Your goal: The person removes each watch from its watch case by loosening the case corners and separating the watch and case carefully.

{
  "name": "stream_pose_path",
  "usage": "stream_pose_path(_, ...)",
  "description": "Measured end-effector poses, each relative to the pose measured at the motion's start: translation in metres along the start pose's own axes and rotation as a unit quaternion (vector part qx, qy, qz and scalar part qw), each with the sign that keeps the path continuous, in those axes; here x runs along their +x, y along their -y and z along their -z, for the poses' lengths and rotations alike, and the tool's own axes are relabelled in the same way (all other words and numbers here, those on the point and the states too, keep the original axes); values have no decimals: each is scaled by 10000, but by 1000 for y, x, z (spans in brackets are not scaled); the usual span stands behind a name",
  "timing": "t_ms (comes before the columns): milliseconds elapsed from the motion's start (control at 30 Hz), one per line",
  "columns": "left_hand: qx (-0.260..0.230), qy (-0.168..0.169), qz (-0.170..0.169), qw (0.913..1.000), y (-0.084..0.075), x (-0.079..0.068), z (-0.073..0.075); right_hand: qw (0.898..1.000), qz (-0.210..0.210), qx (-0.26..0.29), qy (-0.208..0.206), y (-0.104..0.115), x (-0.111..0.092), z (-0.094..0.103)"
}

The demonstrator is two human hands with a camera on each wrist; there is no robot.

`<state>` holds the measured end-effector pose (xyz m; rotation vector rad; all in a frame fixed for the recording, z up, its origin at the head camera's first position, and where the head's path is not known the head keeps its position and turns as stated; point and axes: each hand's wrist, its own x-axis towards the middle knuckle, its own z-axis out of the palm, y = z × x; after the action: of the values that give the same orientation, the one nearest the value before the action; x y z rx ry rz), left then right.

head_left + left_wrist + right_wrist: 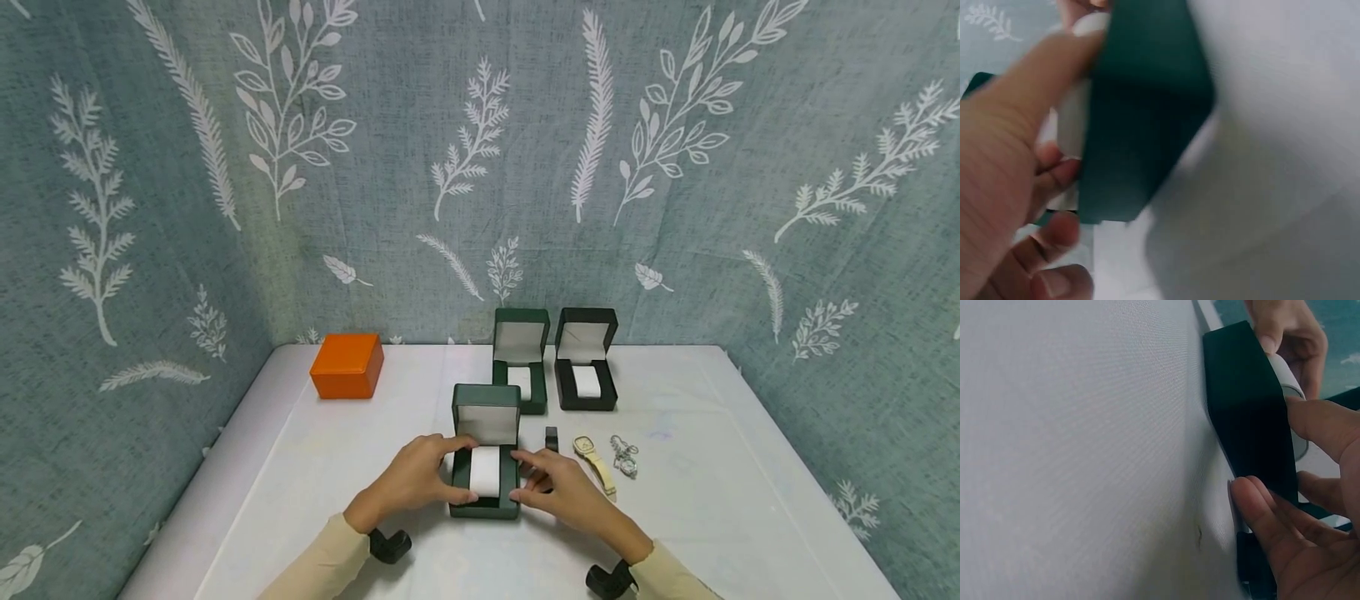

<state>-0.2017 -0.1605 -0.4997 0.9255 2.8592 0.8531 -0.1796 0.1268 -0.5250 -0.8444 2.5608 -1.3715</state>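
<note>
Left hand [420, 475] grips the open green box [509, 475], thumb beside its white cushion [484, 472]; right hand [558, 490] touches the right wall, can't tell whether it actually grips. Box sits well forward of the table's [420, 371] back edge, between its side edges. I'd keep the base flat, press both sides evenly, fingers off the lid [486, 421].

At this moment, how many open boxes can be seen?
3: a front green box between the left hand and right hand, a rear green box behind it, and a black box beside that one.
</note>
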Motion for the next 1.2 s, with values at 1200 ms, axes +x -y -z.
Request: stream_pose_path(1200, -315, -812, 266, 9958, -7, -10, -9, 10000, -48, -3, -62, 1, -3, -1)
